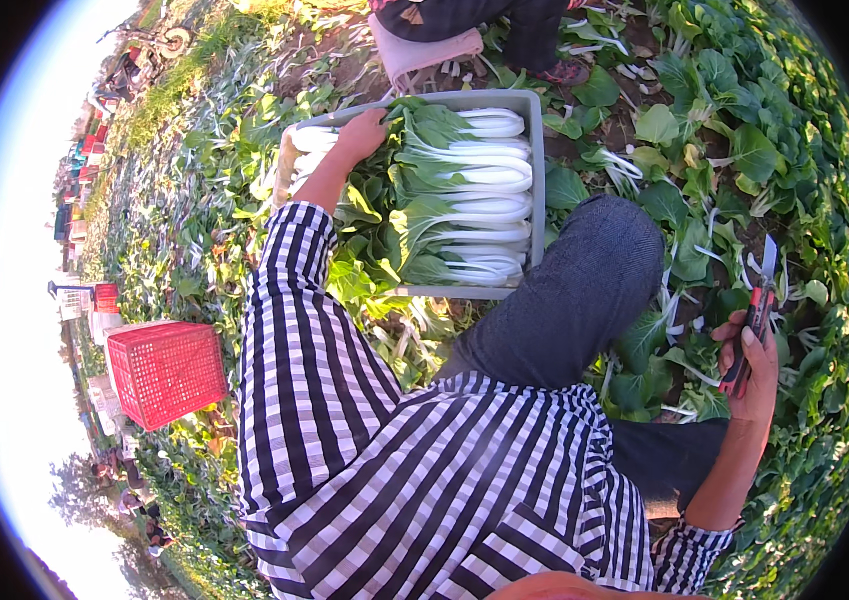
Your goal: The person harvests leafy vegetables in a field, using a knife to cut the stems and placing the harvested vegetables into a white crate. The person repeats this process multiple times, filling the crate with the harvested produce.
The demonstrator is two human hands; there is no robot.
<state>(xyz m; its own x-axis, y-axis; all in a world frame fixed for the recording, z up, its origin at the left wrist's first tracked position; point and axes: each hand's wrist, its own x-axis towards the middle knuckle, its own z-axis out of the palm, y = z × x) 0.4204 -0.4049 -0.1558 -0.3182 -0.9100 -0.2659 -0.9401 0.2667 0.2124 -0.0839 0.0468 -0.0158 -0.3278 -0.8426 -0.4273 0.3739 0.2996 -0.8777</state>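
Observation:
A grey plastic crate (pixel 537 180) in front of me holds rows of bok choy (pixel 495 176), white stalks at its right side and green leaves towards the middle. More white stalks lie at its left end. My left hand (pixel 363 135) reaches in at the crate's far left part, against the leaves; its fingertips are partly hidden, so whether it grips anything does not show. Out to the right, over the growing plants, my right hand (pixel 753 367) is closed around the red and black handle of a utility knife (pixel 757 315). The blade is out and points away from me.
Beyond the crate, a person in dark trousers (pixel 537 37) is beside a pale cloth-like seat (pixel 424 52). A red plastic crate (pixel 169 371) stands at the left. Leafy plants (pixel 702 75) and cut leaves cover the ground around. My bent knee (pixel 597 262) is close to the grey crate's near right corner.

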